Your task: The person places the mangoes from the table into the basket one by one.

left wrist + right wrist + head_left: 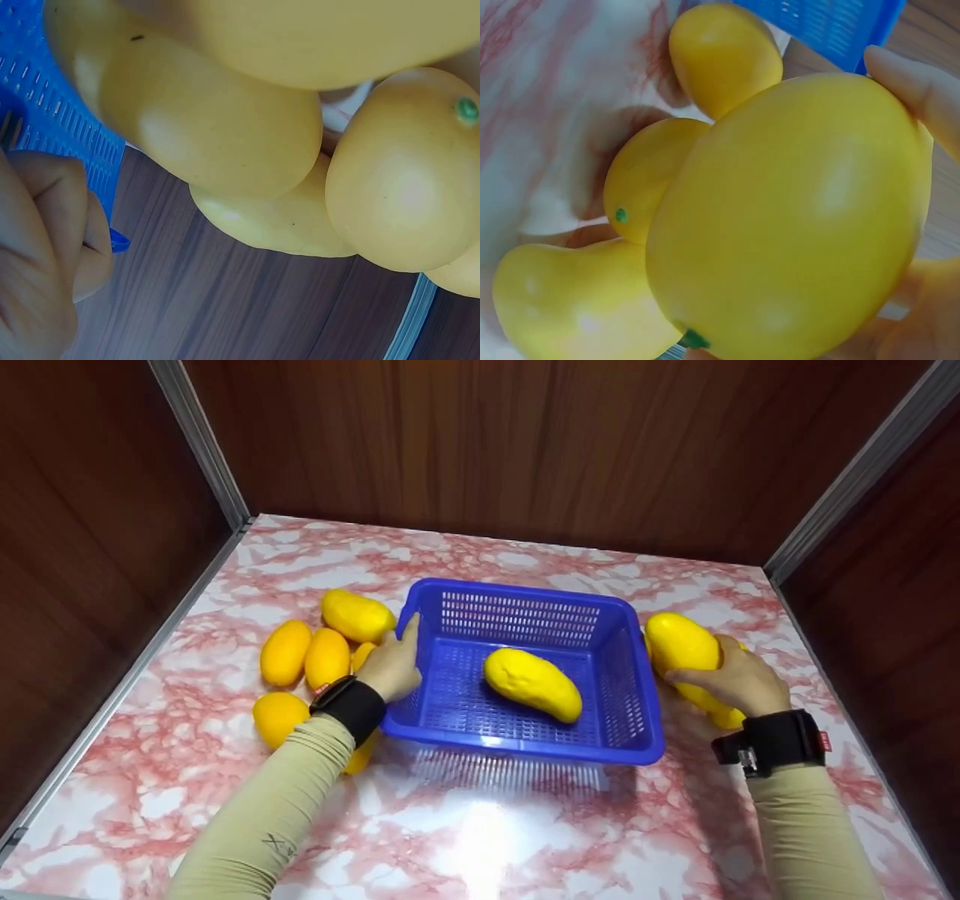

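Note:
A blue plastic basket [517, 746] with slotted walls stands mid-table, and one long yellow mango [532, 684] lies inside it. My left hand [391, 667] grips the basket's left rim; in the left wrist view its curled fingers [56, 195] are against the blue wall. To the right of the basket, my right hand [750, 679] holds a large yellow mango [682, 641] between thumb and fingers. The right wrist view shows this mango [787, 217] close up, its green stem tip at the bottom. Other mangoes [652, 176] lie under and beside it.
Several yellow-orange mangoes [285, 652] cluster left of the basket, around my left wrist; some are partly hidden by it. The marbled red-and-white tabletop [420, 840] is enclosed by dark wood panels [480, 450] at the back and sides, with metal corner strips.

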A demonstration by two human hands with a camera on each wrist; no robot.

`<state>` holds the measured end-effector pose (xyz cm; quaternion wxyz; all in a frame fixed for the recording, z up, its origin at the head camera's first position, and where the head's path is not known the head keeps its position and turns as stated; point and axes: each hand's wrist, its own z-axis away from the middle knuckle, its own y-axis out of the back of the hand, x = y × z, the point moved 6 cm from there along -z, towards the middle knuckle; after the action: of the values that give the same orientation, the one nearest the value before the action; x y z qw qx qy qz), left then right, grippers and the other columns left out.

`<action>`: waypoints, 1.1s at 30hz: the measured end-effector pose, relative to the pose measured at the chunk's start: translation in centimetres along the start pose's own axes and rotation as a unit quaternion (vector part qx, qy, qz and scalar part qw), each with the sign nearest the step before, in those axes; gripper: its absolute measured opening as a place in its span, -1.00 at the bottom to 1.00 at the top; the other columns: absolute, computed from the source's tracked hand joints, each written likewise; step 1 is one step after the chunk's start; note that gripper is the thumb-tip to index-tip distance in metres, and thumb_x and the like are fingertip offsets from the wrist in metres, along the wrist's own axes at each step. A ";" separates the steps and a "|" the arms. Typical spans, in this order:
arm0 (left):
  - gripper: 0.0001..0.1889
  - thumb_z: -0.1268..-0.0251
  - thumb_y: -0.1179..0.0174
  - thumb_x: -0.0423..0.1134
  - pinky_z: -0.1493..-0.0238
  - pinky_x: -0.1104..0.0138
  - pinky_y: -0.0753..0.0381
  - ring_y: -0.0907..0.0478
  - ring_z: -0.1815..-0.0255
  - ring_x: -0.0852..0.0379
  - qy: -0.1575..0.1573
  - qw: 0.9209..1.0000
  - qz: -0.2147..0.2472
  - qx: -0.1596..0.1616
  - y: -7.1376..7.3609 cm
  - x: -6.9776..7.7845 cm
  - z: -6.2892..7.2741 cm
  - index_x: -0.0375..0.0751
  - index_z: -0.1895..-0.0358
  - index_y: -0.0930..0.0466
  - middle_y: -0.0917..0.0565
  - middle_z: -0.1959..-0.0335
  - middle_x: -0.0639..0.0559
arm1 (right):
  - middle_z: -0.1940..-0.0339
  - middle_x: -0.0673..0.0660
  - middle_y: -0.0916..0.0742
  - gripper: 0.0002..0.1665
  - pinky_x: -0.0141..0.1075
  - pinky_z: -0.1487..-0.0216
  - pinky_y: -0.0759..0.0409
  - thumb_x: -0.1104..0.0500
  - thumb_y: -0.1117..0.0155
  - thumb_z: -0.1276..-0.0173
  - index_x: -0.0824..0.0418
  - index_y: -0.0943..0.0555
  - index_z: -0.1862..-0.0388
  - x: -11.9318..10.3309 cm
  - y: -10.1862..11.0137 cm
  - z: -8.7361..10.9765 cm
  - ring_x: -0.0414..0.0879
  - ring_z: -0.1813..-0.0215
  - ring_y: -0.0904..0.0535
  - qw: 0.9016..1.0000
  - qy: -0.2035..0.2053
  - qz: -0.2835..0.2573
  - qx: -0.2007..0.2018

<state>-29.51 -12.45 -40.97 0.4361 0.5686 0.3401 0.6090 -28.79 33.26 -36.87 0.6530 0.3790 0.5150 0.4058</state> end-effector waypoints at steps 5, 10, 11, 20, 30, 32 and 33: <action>-0.08 -0.25 -0.02 -0.35 -0.09 -0.09 -0.49 -0.60 0.06 -0.33 -0.007 1.000 0.000 0.002 -0.1 0.1 -0.1 -0.07 -0.63 0.29 -0.29 -0.36 -0.54 | -0.32 0.50 -0.45 0.40 0.27 -0.11 -0.37 -0.57 -0.20 -0.10 0.33 0.01 -0.58 -0.3 0.3 0.1 0.38 -0.15 -0.44 0.999 0.016 -0.035 -0.001; -0.09 -0.26 0.00 -0.34 -0.14 -0.10 -0.46 -0.58 0.01 -0.35 -0.004 1.000 -0.002 0.002 -0.2 0.2 -0.1 -0.06 -0.63 0.29 -0.29 -0.36 -0.53 | -0.31 0.47 -0.45 0.33 0.24 -0.12 -0.39 -0.52 -0.23 -0.14 0.31 -0.02 -0.56 -0.8 0.5 0.2 0.35 -0.15 -0.44 0.996 0.027 -0.084 -0.003; -0.09 -0.26 0.00 -0.34 -0.14 -0.10 -0.46 -0.58 0.01 -0.35 -0.003 1.000 -0.002 0.001 -0.2 0.2 -0.1 -0.05 -0.63 0.29 -0.29 -0.36 -0.52 | -0.31 0.45 -0.46 0.32 0.22 -0.12 -0.40 -0.51 -0.24 -0.14 0.30 -0.02 -0.57 -1.0 0.6 0.3 0.34 -0.15 -0.44 0.995 0.028 -0.097 -0.005; -0.07 -0.26 -0.01 -0.34 -0.16 -0.09 -0.44 -0.57 0.00 -0.33 0.003 1.000 0.004 -0.007 -0.4 0.1 -0.2 -0.04 -0.63 0.31 -0.27 -0.38 -0.52 | -0.29 0.37 -0.47 0.23 -0.05 -0.06 -0.43 -0.43 -0.29 -0.18 0.21 -0.04 -0.57 -1.8 0.6 0.3 0.25 -0.14 -0.46 0.984 0.036 -0.175 -0.023; -0.06 -0.25 -0.03 -0.33 -0.19 -0.10 -0.44 -0.56 -0.03 -0.34 0.000 1.000 0.004 -0.006 -0.3 0.1 -0.3 -0.04 -0.63 0.31 -0.27 -0.38 -0.52 | -0.29 0.32 -0.49 0.12 -0.17 0.02 -0.48 -0.37 -0.26 -0.25 0.16 -0.08 -0.57 -2.9 0.8 0.1 0.19 -0.12 -0.47 0.978 0.053 -0.201 -0.025; -0.07 -0.25 -0.03 -0.34 -0.17 -0.11 -0.45 -0.56 -0.02 -0.35 -0.002 1.000 0.002 -0.004 -0.2 0.0 -0.2 -0.06 -0.63 0.31 -0.27 -0.38 -0.53 | -0.29 0.29 -0.49 0.11 -0.19 0.02 -0.48 -0.37 -0.28 -0.24 0.13 -0.08 -0.57 -3.4 0.9 0.1 0.16 -0.12 -0.48 0.976 0.053 -0.209 -0.025; -0.07 -0.25 -0.02 -0.34 -0.15 -0.11 -0.46 -0.57 -0.01 -0.35 -0.004 1.000 0.001 -0.004 -0.2 0.0 -0.1 -0.08 -0.63 0.31 -0.28 -0.37 -0.54 | -0.30 0.28 -0.48 0.12 -0.18 0.00 -0.48 -0.37 -0.29 -0.23 0.12 -0.08 -0.58 -3.7 1.0 0.2 0.16 -0.13 -0.48 0.975 0.055 -0.214 -0.025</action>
<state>-29.61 -12.37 -41.13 0.4387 0.5700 0.3352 0.6085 -29.29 30.18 -34.59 0.7049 0.2210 0.6087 0.2894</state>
